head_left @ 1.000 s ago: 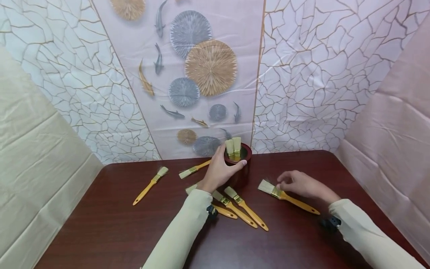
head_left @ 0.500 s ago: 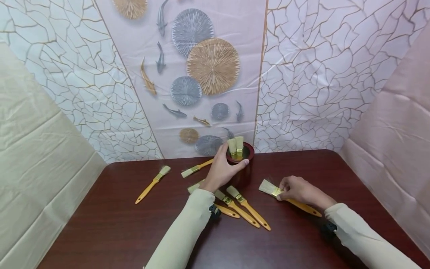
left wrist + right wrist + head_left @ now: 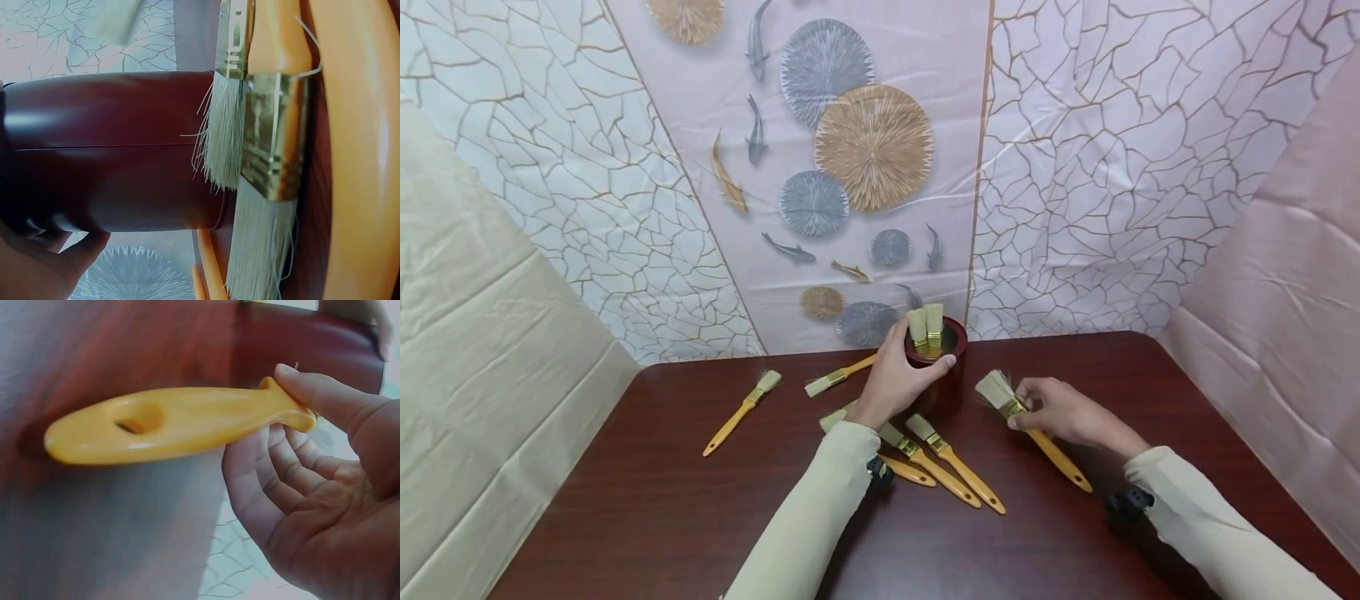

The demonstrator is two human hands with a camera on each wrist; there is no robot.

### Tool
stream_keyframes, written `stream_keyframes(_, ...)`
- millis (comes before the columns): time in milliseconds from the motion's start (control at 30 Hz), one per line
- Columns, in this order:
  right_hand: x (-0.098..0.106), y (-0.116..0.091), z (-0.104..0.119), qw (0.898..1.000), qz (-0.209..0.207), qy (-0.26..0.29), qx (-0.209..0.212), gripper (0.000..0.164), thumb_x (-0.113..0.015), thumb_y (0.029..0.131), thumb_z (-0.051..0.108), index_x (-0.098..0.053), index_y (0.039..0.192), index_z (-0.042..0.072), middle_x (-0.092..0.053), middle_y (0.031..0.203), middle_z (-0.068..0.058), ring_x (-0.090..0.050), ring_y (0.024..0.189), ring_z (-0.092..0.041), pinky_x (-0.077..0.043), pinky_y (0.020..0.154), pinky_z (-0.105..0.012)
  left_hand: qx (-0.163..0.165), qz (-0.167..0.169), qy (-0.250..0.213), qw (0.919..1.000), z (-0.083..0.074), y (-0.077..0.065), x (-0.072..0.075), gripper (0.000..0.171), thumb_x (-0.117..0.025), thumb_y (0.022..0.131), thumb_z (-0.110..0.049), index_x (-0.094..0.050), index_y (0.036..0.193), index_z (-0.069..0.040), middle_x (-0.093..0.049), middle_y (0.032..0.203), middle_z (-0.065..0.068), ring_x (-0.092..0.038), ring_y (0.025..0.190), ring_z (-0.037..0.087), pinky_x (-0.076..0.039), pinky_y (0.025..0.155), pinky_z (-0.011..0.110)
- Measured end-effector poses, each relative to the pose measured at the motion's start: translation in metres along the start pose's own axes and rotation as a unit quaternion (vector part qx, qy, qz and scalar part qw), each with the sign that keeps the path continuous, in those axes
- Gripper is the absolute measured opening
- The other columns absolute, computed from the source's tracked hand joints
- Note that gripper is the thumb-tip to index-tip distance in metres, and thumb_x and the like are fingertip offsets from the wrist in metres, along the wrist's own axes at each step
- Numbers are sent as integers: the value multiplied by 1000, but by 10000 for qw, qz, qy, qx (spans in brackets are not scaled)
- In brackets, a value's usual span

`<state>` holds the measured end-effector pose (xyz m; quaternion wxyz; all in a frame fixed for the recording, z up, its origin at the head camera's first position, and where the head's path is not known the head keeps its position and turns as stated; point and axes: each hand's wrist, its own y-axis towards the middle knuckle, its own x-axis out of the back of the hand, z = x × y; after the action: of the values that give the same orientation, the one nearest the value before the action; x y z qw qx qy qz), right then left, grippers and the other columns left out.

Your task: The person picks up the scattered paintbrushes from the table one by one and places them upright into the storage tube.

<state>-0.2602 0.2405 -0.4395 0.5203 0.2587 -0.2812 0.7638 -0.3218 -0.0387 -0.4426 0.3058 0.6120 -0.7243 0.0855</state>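
Note:
Near the back of the table, my left hand (image 3: 895, 379) grips a dark red round pot (image 3: 958, 340) by its upper part, thumb and fingers on either side. Two paintbrushes (image 3: 934, 321) stand in the pot, pale bristles up. My right hand (image 3: 1063, 412) pinches another paintbrush (image 3: 1060, 458) just below its metal band. Its yellow handle (image 3: 206, 422) slants down toward the front right and has a hole near the end. In the left wrist view the pot's smooth side (image 3: 112, 150) is seen behind lying paintbrushes (image 3: 272, 137).
Several paintbrushes (image 3: 966, 479) lie in front of the pot, partly beneath my left forearm. One paintbrush (image 3: 842, 375) lies left of the pot, another paintbrush (image 3: 741, 414) farther left. Patterned cloth (image 3: 1075, 208) hangs behind the dark red table (image 3: 647, 508).
My right hand has taken hold of the paintbrush on the right. The brush has turned, bristles rising and handle end swinging toward the front. My left hand stays on the pot.

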Motion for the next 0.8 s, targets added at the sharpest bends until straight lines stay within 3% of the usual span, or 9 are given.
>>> stream_keyframes(133, 9, -1, 14, 9993, -259, 21, 254, 24, -78, 95, 13, -60, 107, 3, -59, 81, -6, -55, 58, -20, -46, 53, -30, -31, -48, 22, 10000, 0, 0, 1, 112, -75, 85, -72, -24, 169, -18, -34, 168, 6, -44, 148, 28, -46, 112, 54)
stream_keyframes(267, 17, -6, 27, 9975, -534, 74, 450, 25, -77, 97, 14, -60, 112, 4, -64, 86, -6, -58, 60, -23, -49, 53, -32, -25, -31, 61, 10000, 0, 1, 0, 114, -73, 85, -73, -23, 169, -16, -32, 170, 7, -40, 152, 30, -44, 114, 56)
stream_keyframes(467, 26, -12, 44, 9921, -857, 189, 894, 26, -76, 98, 14, -61, 117, 1, -69, 95, -10, -62, 69, -24, -54, 59, -34, -15, -44, 77, 10000, 1, -1, 0, 111, -74, 85, -71, -25, 169, -17, -37, 167, 6, -44, 148, 28, -46, 113, 53)
stream_keyframes(800, 37, -11, 71, 9824, -1549, 90, 1042, 25, -67, 106, 19, -58, 121, 0, -70, 98, -15, -66, 71, -21, -56, 61, -33, -93, -43, -21, 9999, 0, 0, -2, 111, -73, 85, -73, -25, 169, -18, -40, 164, 7, -49, 143, 28, -48, 109, 53)
